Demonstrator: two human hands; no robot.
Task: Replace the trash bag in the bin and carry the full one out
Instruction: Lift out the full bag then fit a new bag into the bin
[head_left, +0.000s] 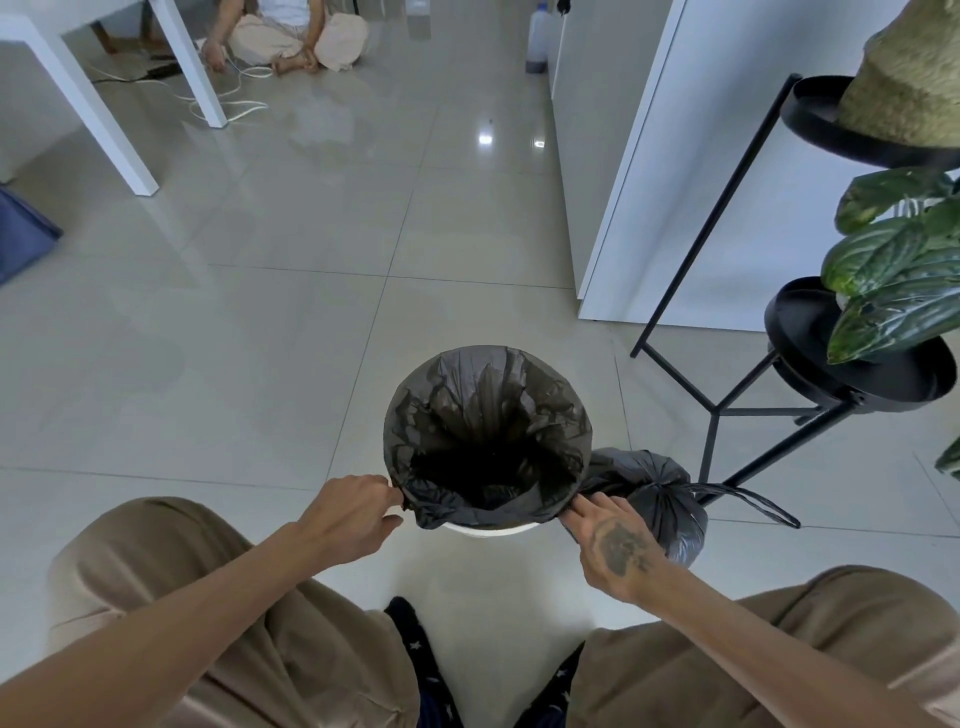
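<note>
Head view, looking down at a white bin (488, 529) on pale floor tiles (260, 338), between two bent knees in tan trousers (291, 639). Fresh black bag (488, 415) lining the bin, mouth wide open, edge folded over the rim on most of the way round, bunched loosely at the near side. Left hand (349, 519) at the near-left rim, fingers curled and pinching the bag's folded edge. Right hand (613, 540) at the near-right rim, fingers extended and close together, tips pressed against the bag's edge; cannot tell whether gripping the plastic or only touching. Full bag (660, 499), tied shut at the top with its handles (748, 499) trailing right, sitting on the floor just beside the bin, partly behind the right hand. Black plant stand (727, 291) with leafy plants (893, 270) near, to the right. White table legs (130, 135) well apart, far left. Another person (291, 36) seated on the floor in the far background.
</note>
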